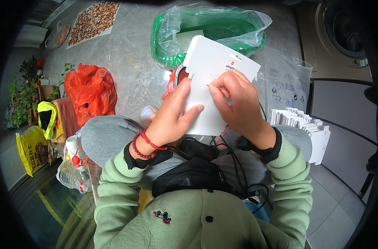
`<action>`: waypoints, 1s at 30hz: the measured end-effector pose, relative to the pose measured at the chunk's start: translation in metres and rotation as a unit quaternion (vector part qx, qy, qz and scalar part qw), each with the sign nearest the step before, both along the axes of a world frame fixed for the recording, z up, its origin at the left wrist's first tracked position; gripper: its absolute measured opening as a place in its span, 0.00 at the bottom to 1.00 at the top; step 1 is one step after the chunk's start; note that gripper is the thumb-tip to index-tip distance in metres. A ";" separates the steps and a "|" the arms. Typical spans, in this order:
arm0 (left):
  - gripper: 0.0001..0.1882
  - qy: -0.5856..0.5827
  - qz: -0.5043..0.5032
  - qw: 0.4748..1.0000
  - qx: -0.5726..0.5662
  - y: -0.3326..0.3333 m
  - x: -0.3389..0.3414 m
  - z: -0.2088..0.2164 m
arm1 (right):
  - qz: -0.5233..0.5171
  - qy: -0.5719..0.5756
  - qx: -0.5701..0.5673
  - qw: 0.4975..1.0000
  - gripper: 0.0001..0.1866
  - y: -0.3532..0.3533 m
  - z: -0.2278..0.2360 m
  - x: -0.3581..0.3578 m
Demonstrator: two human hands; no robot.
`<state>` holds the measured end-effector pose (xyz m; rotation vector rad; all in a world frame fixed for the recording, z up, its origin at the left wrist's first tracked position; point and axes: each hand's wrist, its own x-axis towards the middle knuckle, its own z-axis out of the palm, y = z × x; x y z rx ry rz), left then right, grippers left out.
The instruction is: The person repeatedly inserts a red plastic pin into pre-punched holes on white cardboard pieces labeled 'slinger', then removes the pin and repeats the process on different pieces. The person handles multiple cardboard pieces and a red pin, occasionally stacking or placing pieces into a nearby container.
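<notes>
A white cardboard backing card with a hang slot near its far edge is tilted over my lap. My left hand grips it by the left side, thumb flat on top and the other fingers hidden beneath. My right hand is closed in a pinch over the middle of the card. A tiny bit of red shows by its fingertips, too small to name. Just past the card's left edge, a red item with a dark opening is partly covered.
A green basket lined with clear plastic stands ahead, holding a pale piece. Red plastic bags lie on the left. Several white cards stand stacked by my right knee. A clear printed bag lies before the washing machine. Black cables cross my lap.
</notes>
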<state>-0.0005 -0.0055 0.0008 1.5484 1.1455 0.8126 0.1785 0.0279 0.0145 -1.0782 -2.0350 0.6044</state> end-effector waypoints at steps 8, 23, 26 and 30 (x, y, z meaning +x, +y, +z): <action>0.35 -0.059 0.023 0.997 -0.053 -0.001 0.002 -0.008 | -0.005 -0.047 0.108 0.993 0.03 0.001 -0.003 -0.002; 0.34 -0.186 0.052 0.977 -0.090 0.006 -0.008 0.002 | -0.079 -0.028 0.005 0.996 0.04 0.014 0.016 0.032; 0.33 -0.202 0.056 0.972 -0.111 0.005 -0.008 0.003 | -0.073 -0.028 0.015 0.997 0.05 0.014 0.017 0.033; 0.32 -0.191 0.045 0.974 -0.109 0.005 -0.008 0.005 | -0.082 -0.021 0.014 0.996 0.05 0.014 0.018 0.032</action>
